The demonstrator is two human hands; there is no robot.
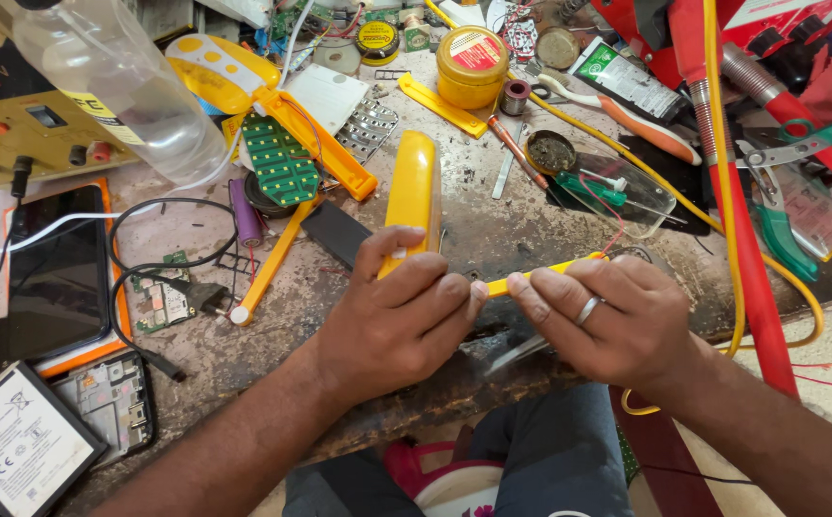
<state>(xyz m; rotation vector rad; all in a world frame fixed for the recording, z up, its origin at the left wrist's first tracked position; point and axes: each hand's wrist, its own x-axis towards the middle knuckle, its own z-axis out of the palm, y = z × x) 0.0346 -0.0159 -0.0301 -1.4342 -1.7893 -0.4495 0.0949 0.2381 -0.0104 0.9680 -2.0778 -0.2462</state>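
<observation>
Yellow casing (414, 196) in left hand (399, 321)

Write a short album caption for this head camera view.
Left hand holds a yellow casing while right hand grips a yellow strip above a cluttered workbench.

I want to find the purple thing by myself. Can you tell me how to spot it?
Start at the big clear plastic bottle lying at the bench's upper left. Just below and right of it sits a green circuit board dotted with pads. The small purple cylinder battery lies beside that board's lower left edge, the only purple thing among the yellow plastic parts.
</observation>
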